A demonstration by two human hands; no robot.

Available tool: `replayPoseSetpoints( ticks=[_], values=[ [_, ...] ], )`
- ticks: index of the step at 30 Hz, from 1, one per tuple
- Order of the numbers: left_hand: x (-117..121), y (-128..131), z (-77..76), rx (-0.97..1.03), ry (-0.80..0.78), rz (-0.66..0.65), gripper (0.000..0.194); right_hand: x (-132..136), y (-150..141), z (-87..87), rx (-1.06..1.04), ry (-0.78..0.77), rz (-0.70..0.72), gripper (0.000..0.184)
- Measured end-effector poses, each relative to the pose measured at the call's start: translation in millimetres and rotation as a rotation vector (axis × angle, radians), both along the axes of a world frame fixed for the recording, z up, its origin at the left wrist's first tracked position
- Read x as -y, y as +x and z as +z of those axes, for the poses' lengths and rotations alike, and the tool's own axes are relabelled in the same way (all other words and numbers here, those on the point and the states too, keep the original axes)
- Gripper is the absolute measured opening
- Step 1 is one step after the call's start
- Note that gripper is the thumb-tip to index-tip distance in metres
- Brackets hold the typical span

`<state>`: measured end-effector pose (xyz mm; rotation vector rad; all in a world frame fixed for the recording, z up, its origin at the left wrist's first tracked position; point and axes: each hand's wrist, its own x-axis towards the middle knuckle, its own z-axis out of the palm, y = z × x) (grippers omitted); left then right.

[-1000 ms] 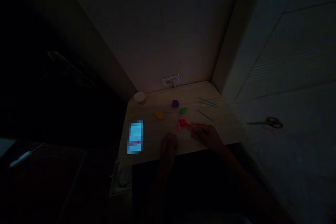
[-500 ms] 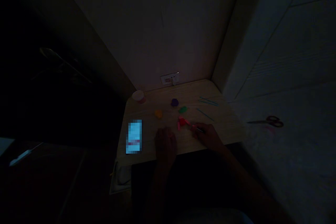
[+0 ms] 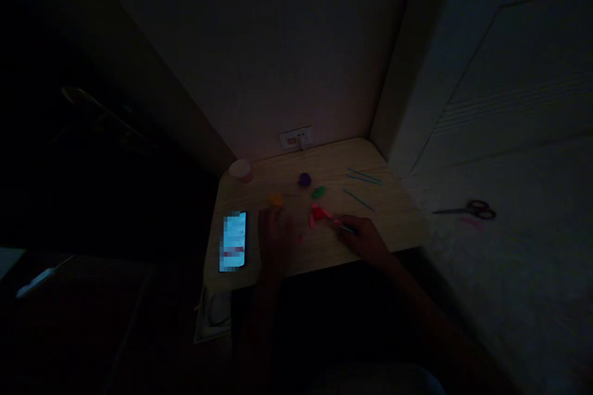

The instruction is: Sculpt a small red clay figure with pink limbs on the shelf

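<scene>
Fingers of right hand (image 3: pixel 367 239) clenched on a slim tool (image 3: pixel 348 228), left hand (image 3: pixel 275 239) blurred, openness unclear, near orange lump (image 3: pixel 276 199)

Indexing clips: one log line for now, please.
right hand: holds slim object by red piece | left hand: near orange lump, blurred | nearby: green lump, phone

"Where was the bare left hand (image 3: pixel 275 239)?"

"Out in front, back of the hand upward, its loosely parted fingers pointing forward. It was blurred, so I couldn't tell each finger's bend."

"And the bare right hand (image 3: pixel 364 236)?"

"Well apart from it, sharper, with the fingers curled inward in a pinch and the tips turned toward the left hand."

"The arms?"

"The dim left forearm (image 3: pixel 264 302) reached almost straight forward; the shadowed right forearm (image 3: pixel 414 290) slanted in from the lower right, its wrist nearly straight."
</scene>
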<state>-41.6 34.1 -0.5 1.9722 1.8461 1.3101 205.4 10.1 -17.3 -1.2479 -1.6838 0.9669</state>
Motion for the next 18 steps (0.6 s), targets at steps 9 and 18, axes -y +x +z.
replayPoseSetpoints(
  ticks=[9, 18],
  values=[
    [-71, -20, 4.2, -0.065, -0.153, -0.114, 0.017, -1, 0, -1.2, -0.001, 0.012, 0.003, 0.020],
    [-62, -14, 11.9, 0.514, -0.145, -0.090, 0.010, -1, 1, -2.0, 0.009, 0.000, 0.003, 0.016]
  ],
)
